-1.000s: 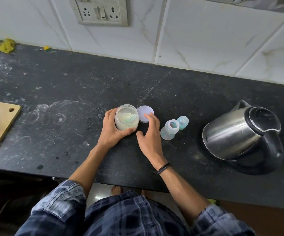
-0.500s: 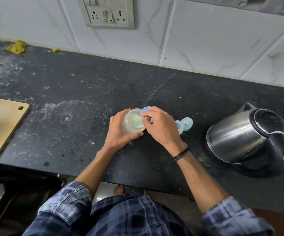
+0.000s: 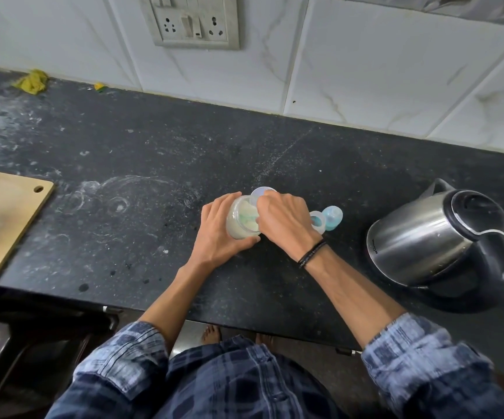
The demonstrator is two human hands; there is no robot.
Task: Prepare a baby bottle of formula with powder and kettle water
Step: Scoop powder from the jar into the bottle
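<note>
kettle [image 3: 420,237]: glossy steel | counter [image 3: 154,164]: matt dark stone | board [image 3: 0,219]: wood

Both hands meet ahead, left hand [image 3: 219,234] curled in a grip, right hand [image 3: 284,220] fingers bent down.

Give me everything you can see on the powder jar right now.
The powder jar is a small, clear, round container, glass or plastic, roughly half full of pale cream powder. Its lid is off and lies on the black counter just behind it. The jar is tilted toward the right, its base at the counter. The left hand wraps its side; the right hand reaches into the mouth, where something greenish, perhaps a scoop, shows blurred.
</note>
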